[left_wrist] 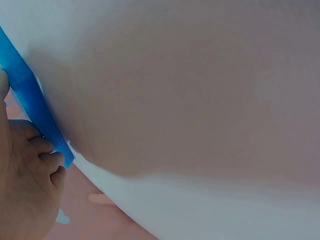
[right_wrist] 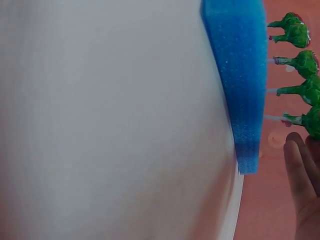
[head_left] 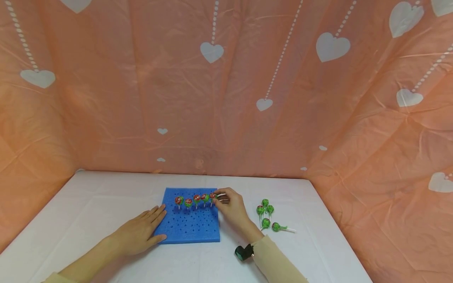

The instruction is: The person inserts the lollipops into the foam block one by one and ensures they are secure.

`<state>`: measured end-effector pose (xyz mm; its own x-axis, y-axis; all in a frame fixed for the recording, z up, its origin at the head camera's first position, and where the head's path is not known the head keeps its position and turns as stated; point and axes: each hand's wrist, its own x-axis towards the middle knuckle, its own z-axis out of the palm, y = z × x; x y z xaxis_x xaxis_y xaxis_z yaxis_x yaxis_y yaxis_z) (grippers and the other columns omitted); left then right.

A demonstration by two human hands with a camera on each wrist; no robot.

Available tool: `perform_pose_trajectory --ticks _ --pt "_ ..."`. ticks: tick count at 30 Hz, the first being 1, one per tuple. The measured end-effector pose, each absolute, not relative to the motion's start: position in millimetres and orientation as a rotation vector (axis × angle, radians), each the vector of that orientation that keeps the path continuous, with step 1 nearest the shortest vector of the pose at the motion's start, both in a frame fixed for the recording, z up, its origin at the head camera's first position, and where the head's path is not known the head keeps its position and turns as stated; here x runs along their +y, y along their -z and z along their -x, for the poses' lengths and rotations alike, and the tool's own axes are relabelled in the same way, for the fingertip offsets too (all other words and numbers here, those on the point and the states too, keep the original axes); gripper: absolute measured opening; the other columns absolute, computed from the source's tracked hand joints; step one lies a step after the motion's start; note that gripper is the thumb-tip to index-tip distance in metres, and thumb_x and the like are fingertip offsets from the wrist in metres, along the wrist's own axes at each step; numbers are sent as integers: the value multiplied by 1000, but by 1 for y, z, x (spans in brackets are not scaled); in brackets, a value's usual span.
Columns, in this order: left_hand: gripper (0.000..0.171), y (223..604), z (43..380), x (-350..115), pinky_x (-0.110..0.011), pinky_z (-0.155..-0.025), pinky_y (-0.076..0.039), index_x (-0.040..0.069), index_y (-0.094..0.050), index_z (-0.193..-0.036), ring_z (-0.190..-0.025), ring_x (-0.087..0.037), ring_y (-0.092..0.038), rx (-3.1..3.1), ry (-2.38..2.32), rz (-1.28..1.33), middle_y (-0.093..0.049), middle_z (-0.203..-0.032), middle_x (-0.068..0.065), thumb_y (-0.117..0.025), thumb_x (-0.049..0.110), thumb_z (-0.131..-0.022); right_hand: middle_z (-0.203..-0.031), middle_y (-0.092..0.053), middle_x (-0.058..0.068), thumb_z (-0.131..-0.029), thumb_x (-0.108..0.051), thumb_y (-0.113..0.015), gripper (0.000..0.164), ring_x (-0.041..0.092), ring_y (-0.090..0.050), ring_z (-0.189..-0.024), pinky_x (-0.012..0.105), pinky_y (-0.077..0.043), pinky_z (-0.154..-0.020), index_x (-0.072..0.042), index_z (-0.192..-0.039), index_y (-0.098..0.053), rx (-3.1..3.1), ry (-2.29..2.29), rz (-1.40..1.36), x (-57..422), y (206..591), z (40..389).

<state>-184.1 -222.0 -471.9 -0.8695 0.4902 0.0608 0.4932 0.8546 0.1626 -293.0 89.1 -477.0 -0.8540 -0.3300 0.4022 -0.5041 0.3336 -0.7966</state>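
A blue foam board (head_left: 191, 232) full of small holes lies flat on the table. Several lollipops in red and green wrappers stand upright in a row across its upper part, sticks down, among them a leftmost lollipop (head_left: 179, 201). My right hand (head_left: 231, 206) pinches the head of the rightmost lollipop (head_left: 212, 196) between thumb and fingers; in the right wrist view its stick reaches the board. My left hand (head_left: 141, 232) rests flat with straight fingers on the board's left edge. In the left wrist view that hand (left_wrist: 30, 175) lies against the blue board (left_wrist: 35, 95).
Right of the board, several more lollipops (head_left: 265, 223) lie loosely grouped on the white tabletop (head_left: 116, 196), one lollipop (head_left: 279, 227) with its stick pointing right. A dark wrist camera (head_left: 243, 252) sits on the right wrist. An orange curtain (head_left: 184, 90) with hearts encloses the table.
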Motion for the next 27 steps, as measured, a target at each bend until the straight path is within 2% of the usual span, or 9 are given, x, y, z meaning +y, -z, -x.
perform_pose_trajectory --ticks 4,11,17,27 --pt "77 472 184 -222 -62 -118 -35 -11 -46 -150 -147 -50 -38 -3005 274 797 -37 -160 -31 -53 52 -106 -117 -71 14 -94 -2 -75 29 30 -73 -104 29 -62 -88 3 -122 -68 -2432 -1534 -770 90 477 293" --pt "77 473 184 -223 -62 -118 -35 -11 -46 -150 -147 -50 -37 -3004 269 794 -36 -161 -31 -53 52 -106 -120 -70 9 -96 -7 -73 33 24 -71 -107 28 -61 -90 2 -127 -67 -2471 -1519 -746 93 474 290" --pt "78 475 185 -223 -62 -118 -35 -11 -46 -150 -147 -50 -37 -3007 266 795 -36 -161 -30 -52 53 -106 -122 -69 14 -96 -5 -73 33 31 -71 -108 31 -61 -90 3 -127 -66 -2460 -1528 -754 98 468 288" --pt "77 475 185 -223 -62 -118 -35 -11 -47 -149 -146 -50 -38 -2990 247 798 -37 -160 -31 -52 52 -106 -117 -70 14 -91 3 -76 30 33 -74 -102 42 -63 -87 0 -120 -69 -2349 -1458 -809 114 459 287"
